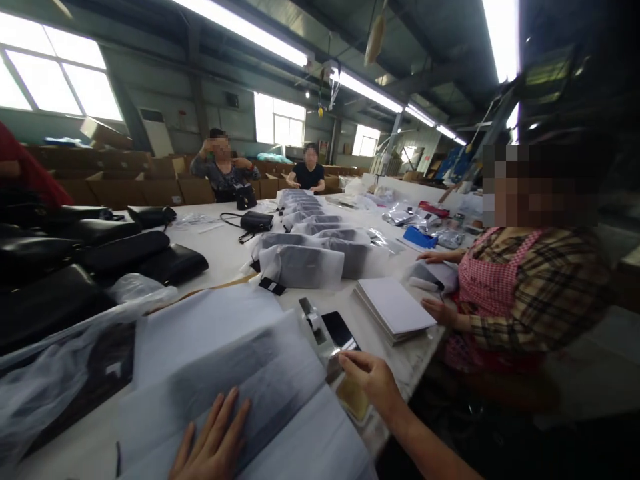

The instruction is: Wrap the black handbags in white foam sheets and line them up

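Observation:
My left hand (215, 437) lies flat, fingers spread, on a sheet of white tissue paper (300, 363). A dark flat shape shows through the paper under and beyond it; its kind is hidden. My right hand (373, 380) is closed in a pinch at the near end of a tape dispenser (314, 325), on what looks like a short shiny piece of clear tape. A black phone (340, 330) lies just beyond the dispenser. Below the right hand is a small yellowish pad in a clear dish (353, 399).
Several tissue-wrapped bundles (303, 268) stand in rows ahead. Black handbags (125, 257) are piled at the left beside clear plastic (45, 393). A stack of white sheets (395, 305) lies at the right, near a co-worker in a checked apron (493, 267). Two more people sit across the table.

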The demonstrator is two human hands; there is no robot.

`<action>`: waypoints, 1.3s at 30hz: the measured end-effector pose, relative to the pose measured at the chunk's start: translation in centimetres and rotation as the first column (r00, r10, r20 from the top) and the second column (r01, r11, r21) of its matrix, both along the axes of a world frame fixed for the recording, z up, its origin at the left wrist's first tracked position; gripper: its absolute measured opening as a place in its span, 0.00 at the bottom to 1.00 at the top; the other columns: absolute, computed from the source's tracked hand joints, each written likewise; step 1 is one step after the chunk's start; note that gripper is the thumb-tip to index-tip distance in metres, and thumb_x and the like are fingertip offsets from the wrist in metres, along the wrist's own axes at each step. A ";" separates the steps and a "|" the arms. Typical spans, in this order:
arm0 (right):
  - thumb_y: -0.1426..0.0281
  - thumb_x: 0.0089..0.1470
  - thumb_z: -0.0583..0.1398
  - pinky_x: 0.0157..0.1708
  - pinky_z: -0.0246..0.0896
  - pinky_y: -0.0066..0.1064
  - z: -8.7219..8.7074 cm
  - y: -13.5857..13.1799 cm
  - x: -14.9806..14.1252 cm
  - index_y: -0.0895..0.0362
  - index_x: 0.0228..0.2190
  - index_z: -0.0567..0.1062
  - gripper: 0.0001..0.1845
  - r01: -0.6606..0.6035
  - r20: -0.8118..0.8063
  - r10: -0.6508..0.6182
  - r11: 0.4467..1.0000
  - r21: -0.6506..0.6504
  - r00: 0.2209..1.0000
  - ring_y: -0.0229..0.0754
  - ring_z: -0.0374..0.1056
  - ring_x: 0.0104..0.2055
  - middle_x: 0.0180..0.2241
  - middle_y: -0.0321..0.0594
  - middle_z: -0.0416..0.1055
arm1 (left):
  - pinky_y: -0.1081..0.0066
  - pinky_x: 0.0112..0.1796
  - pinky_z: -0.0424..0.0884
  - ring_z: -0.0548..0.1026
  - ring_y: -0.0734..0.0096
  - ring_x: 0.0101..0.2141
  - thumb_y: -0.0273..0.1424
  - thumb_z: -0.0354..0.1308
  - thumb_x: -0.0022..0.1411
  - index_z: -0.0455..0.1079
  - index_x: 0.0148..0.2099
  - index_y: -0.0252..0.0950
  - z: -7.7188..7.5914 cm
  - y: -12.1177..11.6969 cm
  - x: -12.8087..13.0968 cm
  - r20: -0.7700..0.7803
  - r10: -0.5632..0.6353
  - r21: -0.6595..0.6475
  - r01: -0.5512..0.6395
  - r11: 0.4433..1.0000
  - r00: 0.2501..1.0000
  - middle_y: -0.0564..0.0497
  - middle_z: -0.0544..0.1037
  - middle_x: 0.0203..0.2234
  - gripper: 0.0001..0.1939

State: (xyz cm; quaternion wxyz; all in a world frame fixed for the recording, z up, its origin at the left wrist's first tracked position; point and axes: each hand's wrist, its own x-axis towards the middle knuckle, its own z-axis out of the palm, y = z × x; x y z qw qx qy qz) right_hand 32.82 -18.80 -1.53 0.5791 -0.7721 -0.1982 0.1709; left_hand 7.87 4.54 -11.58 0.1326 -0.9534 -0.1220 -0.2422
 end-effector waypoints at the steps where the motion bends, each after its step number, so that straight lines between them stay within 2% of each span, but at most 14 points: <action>1: 0.50 0.48 0.66 0.35 0.69 0.34 -0.1 -0.2 -0.2 0.53 0.38 0.84 0.22 0.004 -0.063 -0.004 1.000 -0.005 0.998 0.49 0.74 0.39 0.37 0.42 0.80 | 0.51 0.50 0.72 0.68 0.54 0.60 0.29 0.46 0.67 0.63 0.65 0.49 0.7 -0.4 0.0 -0.002 0.006 -0.007 -0.006 1.000 1.000 0.51 0.62 0.65 0.26; 5: 0.51 0.47 0.66 0.22 0.60 0.27 -1.5 -0.9 -0.5 0.57 0.36 0.83 0.24 0.016 -0.210 -0.027 0.999 -0.051 0.977 0.40 0.71 0.29 0.36 0.44 0.80 | 0.50 0.52 0.70 0.67 0.53 0.60 0.29 0.43 0.70 0.67 0.62 0.41 3.4 -2.1 0.2 -0.026 0.056 -0.062 -0.057 0.996 0.998 0.48 0.62 0.65 0.23; 8: 0.51 0.50 0.63 0.20 0.58 0.27 -3.0 -0.9 0.0 0.59 0.35 0.83 0.24 -0.017 -0.137 0.004 0.995 -0.097 0.991 0.39 0.70 0.26 0.33 0.45 0.80 | 0.50 0.53 0.69 0.66 0.53 0.61 0.31 0.42 0.71 0.67 0.62 0.40 4.4 -2.8 0.4 -0.047 0.077 -0.106 -0.081 0.991 0.996 0.47 0.62 0.64 0.22; 11: 0.51 0.51 0.62 0.23 0.63 0.30 -3.9 -0.7 1.0 0.59 0.33 0.82 0.23 -0.039 -0.028 0.035 0.990 -0.132 0.999 0.42 0.72 0.26 0.30 0.44 0.80 | 0.49 0.54 0.68 0.66 0.52 0.61 0.31 0.42 0.72 0.67 0.62 0.40 4.6 -2.9 0.3 -0.055 0.078 -0.129 -0.084 0.988 0.995 0.46 0.62 0.65 0.22; 13: 0.53 0.50 0.63 0.30 0.68 0.34 -4.0 -0.7 1.7 0.58 0.33 0.82 0.21 -0.046 0.043 0.053 0.988 -0.146 0.998 0.46 0.74 0.31 0.30 0.43 0.80 | 0.48 0.54 0.68 0.65 0.52 0.61 0.30 0.43 0.71 0.67 0.62 0.39 4.6 -2.9 0.3 -0.065 0.071 -0.141 -0.080 0.987 0.995 0.46 0.62 0.65 0.21; 17: 0.57 0.50 0.64 0.46 0.66 0.39 -2.9 -1.4 2.7 0.53 0.33 0.83 0.14 -0.064 0.209 0.107 0.978 -0.200 0.972 0.51 0.75 0.42 0.37 0.42 0.81 | 0.49 0.55 0.68 0.65 0.53 0.62 0.29 0.44 0.71 0.63 0.64 0.39 4.9 -2.6 0.1 -0.076 0.074 -0.201 -0.088 0.976 0.994 0.46 0.63 0.64 0.23; 20: 0.60 0.53 0.62 0.47 0.64 0.39 -1.6 -1.9 3.2 0.50 0.34 0.83 0.11 -0.087 0.351 0.201 0.945 -0.315 0.915 0.51 0.74 0.43 0.39 0.40 0.80 | 0.53 0.57 0.67 0.66 0.58 0.61 0.21 0.41 0.68 0.57 0.68 0.41 5.5 -2.2 -0.2 -0.069 0.076 -0.290 -0.093 0.952 0.995 0.48 0.63 0.64 0.29; 23: 0.62 0.57 0.59 0.41 0.65 0.36 -0.8 -2.1 4.1 0.48 0.36 0.83 0.11 -0.053 0.463 0.365 0.827 -0.559 0.808 0.49 0.75 0.42 0.39 0.38 0.80 | 0.61 0.57 0.69 0.70 0.65 0.58 0.16 0.39 0.63 0.55 0.69 0.43 6.0 -1.6 -0.6 -0.048 0.107 -0.389 -0.117 0.914 0.993 0.51 0.63 0.64 0.34; 25: 0.63 0.57 0.59 0.37 0.65 0.36 -0.5 -2.2 4.7 0.47 0.35 0.83 0.11 -0.033 0.438 0.434 0.739 -0.673 0.787 0.49 0.75 0.41 0.39 0.37 0.81 | 0.65 0.55 0.72 0.71 0.66 0.57 0.16 0.40 0.64 0.56 0.68 0.44 6.1 -1.2 -0.9 -0.031 0.133 -0.438 -0.133 0.889 0.991 0.52 0.63 0.65 0.34; 26: 0.63 0.57 0.59 0.36 0.65 0.35 -0.4 -2.2 4.9 0.47 0.34 0.83 0.11 -0.043 0.418 0.449 0.721 -0.692 0.790 0.49 0.75 0.41 0.38 0.37 0.81 | 0.66 0.53 0.73 0.71 0.67 0.57 0.17 0.40 0.64 0.56 0.68 0.44 6.1 -1.0 -1.0 -0.023 0.141 -0.459 -0.136 0.878 0.990 0.53 0.63 0.65 0.33; 30: 0.62 0.59 0.59 0.39 0.67 0.34 0.9 -2.3 4.4 0.49 0.36 0.82 0.12 -0.212 0.448 0.497 0.810 -0.547 0.743 0.45 0.75 0.39 0.38 0.37 0.80 | 0.67 0.49 0.76 0.72 0.65 0.57 0.25 0.43 0.69 0.59 0.67 0.45 5.7 0.3 -1.6 0.045 0.133 -0.546 -0.088 0.833 0.990 0.53 0.64 0.64 0.26; 32: 0.61 0.60 0.59 0.40 0.67 0.33 2.3 -1.5 3.2 0.49 0.36 0.82 0.12 -0.341 0.474 0.558 0.814 -0.470 0.681 0.44 0.74 0.38 0.38 0.38 0.79 | 0.65 0.52 0.74 0.71 0.65 0.57 0.28 0.45 0.69 0.60 0.66 0.44 5.8 1.1 -1.9 0.078 0.112 -0.598 -0.044 0.801 0.991 0.51 0.66 0.63 0.25; 35: 0.61 0.60 0.59 0.40 0.66 0.33 4.8 1.3 0.8 0.50 0.35 0.81 0.11 -0.554 0.470 0.709 0.705 -0.442 0.527 0.43 0.72 0.37 0.34 0.40 0.78 | 0.62 0.57 0.68 0.68 0.65 0.60 0.30 0.47 0.68 0.59 0.66 0.43 6.6 2.2 -2.4 0.083 0.065 -0.686 0.010 0.728 0.994 0.50 0.65 0.64 0.25; 39: 0.60 0.61 0.59 0.38 0.63 0.31 6.5 7.9 -2.2 0.52 0.33 0.81 0.13 -0.763 0.457 0.857 0.457 -0.458 0.239 0.41 0.70 0.34 0.29 0.39 0.76 | 0.60 0.59 0.66 0.66 0.65 0.61 0.30 0.51 0.66 0.58 0.67 0.42 7.6 3.3 -2.8 0.102 0.045 -0.770 0.050 0.636 0.994 0.48 0.65 0.64 0.27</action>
